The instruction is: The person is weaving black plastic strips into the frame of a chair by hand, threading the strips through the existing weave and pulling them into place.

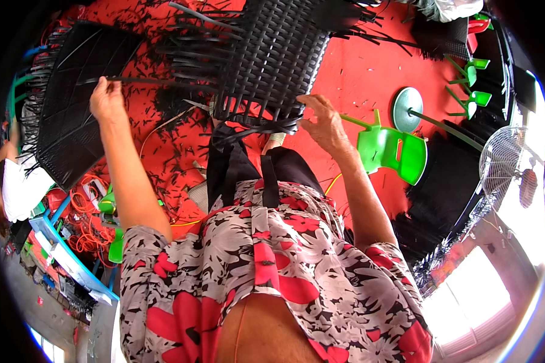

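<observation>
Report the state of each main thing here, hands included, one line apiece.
Left hand: pinching a black strip
Black strip: stretched nearly straight toward the woven panel
Woven panel: loose ends sticking out
Right hand: fingers bent at the panel's edge
Black scraps: scattered on the red floor
Orange cord: loosely tangled
Fan: running or stopped, unclear

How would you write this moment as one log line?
left hand: holding black strip | right hand: at corner of black woven panel | nearby: green chair
</observation>
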